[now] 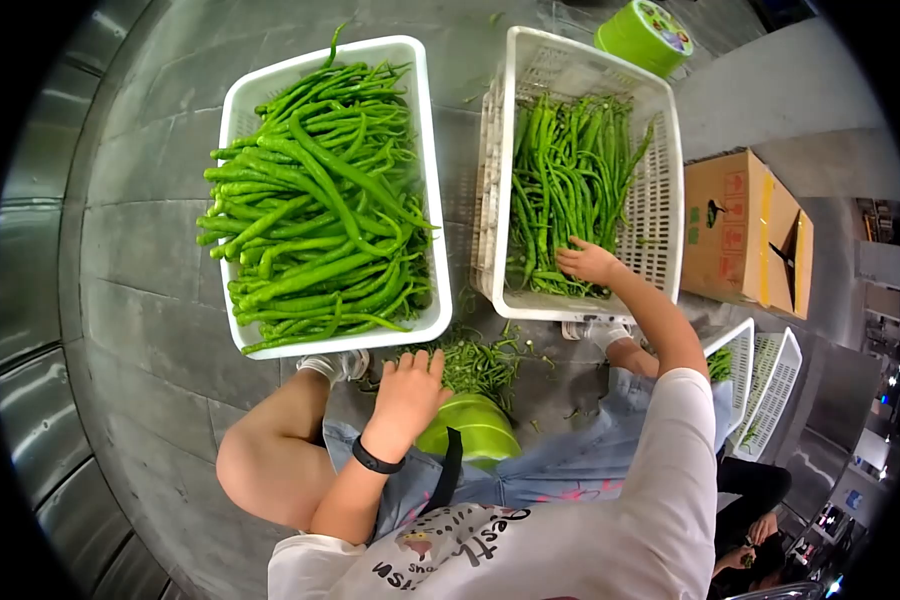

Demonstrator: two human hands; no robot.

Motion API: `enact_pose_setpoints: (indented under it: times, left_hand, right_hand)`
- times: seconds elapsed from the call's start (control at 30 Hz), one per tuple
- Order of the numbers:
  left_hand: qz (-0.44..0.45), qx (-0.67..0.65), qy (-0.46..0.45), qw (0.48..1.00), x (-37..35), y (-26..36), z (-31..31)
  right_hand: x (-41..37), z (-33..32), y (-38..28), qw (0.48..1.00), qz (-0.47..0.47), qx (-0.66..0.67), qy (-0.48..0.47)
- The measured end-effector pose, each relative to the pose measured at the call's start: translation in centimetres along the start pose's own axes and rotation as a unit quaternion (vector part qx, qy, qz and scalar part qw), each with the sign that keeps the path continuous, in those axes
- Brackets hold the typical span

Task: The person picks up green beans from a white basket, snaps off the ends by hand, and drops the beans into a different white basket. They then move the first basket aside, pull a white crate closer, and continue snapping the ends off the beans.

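Observation:
My left hand (410, 395), with a black band at the wrist, hovers over my lap near a heap of stem trimmings (480, 368) on the floor. Its fingers are slightly bent and apart, and nothing shows in them. My right hand (587, 262) reaches into the right white crate (660, 190), fingers spread against the near end of the long green chili peppers (570, 180) lying there. On the left, a white tub (422, 110) is piled high with more green chili peppers (315, 220).
Between my legs is a round lime-green seat (465, 428). A green stool (645, 38) stands behind the right crate, and a cardboard box (735, 230) beside it. Further right are white baskets (770, 385) and another person's hands (750, 545). Metal panels (35, 300) line the left.

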State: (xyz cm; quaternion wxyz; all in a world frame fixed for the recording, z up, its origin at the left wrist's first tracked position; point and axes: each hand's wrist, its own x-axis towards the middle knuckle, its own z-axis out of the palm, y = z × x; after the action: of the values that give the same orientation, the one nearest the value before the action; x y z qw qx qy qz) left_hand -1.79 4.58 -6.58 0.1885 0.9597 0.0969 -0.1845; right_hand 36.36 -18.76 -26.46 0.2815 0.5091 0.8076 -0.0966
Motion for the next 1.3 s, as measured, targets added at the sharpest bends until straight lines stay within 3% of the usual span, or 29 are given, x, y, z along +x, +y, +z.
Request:
enact_pose_setpoints:
  times: [0.07, 0.17, 0.23, 0.27, 0.37, 0.47, 0.63, 0.67, 0.77, 0.83, 0.9, 0.97, 1.03, 1.17, 1.23, 1.3]
  left_hand:
    - [0.000, 0.007, -0.003, 1.000, 0.7, 0.1, -0.4]
    - [0.011, 0.002, 0.021, 1.000, 1.3, 0.0, -0.8]
    - [0.011, 0.000, 0.031, 0.999, 1.7, -0.1, -0.9]
    - [0.010, 0.000, 0.028, 1.000, 1.6, -0.2, -1.0]
    - [0.002, -0.001, 0.006, 1.000, 0.9, -0.3, -0.8]
    - [-0.004, -0.005, -0.003, 1.000, 0.4, -0.4, -0.7]
    - [-0.001, -0.005, 0.021, 1.000, -0.4, -0.4, -0.7]
    - [0.002, -0.005, 0.025, 1.000, -0.6, -0.4, -0.7]
    - [0.019, -0.011, 0.062, 0.998, -1.2, -0.3, -1.1]
    - [0.036, -0.025, 0.121, 0.992, -1.3, -0.2, -2.0]
    - [0.061, -0.106, 0.208, 0.970, -1.3, 0.1, -3.2]
    - [0.090, -0.203, 0.291, 0.931, -1.6, 0.7, -5.0]
    - [0.102, -0.315, 0.311, 0.891, -2.2, 1.0, -6.0]
    - [0.105, -0.547, 0.295, 0.776, -2.7, 1.1, -6.5]
    - [0.150, -0.631, 0.276, 0.709, -2.4, 1.1, -5.9]
    - [0.183, -0.720, 0.211, 0.635, -3.0, 1.8, -6.2]
  right_hand:
    - [0.9, 0.5, 0.0, 0.987, 0.041, -0.073, -0.140]
    - [2.6, 3.3, -0.8, 0.966, 0.101, -0.173, -0.166]
    - [3.4, 3.2, -0.6, 0.959, 0.142, -0.205, -0.137]
    - [2.7, 3.2, 0.4, 0.978, 0.127, -0.129, -0.107]
    - [0.5, 1.9, 2.0, 0.992, 0.069, -0.084, -0.059]
    - [-2.0, 0.9, 3.4, 0.995, 0.092, -0.026, 0.020]
    - [-5.3, -9.4, 4.5, 0.968, 0.191, 0.115, 0.116]
    - [-5.7, -10.6, 4.3, 0.953, 0.202, 0.150, 0.170]
    - [-6.5, -16.2, 3.5, 0.871, 0.289, 0.271, 0.291]
    - [-6.3, -19.7, 2.1, 0.756, 0.333, 0.372, 0.424]
    - [-6.1, -23.7, 0.4, 0.603, 0.403, 0.500, 0.473]
    - [-6.3, -29.8, -1.1, 0.550, 0.357, 0.543, 0.525]
    - [-6.4, -34.4, -3.0, 0.439, 0.301, 0.664, 0.525]
    - [-5.2, -40.4, -6.5, 0.459, 0.233, 0.740, 0.433]
    - [-3.6, -42.7, -9.3, 0.431, 0.244, 0.775, 0.392]
    - [-1.0, -42.1, -11.6, 0.337, 0.157, 0.856, 0.358]
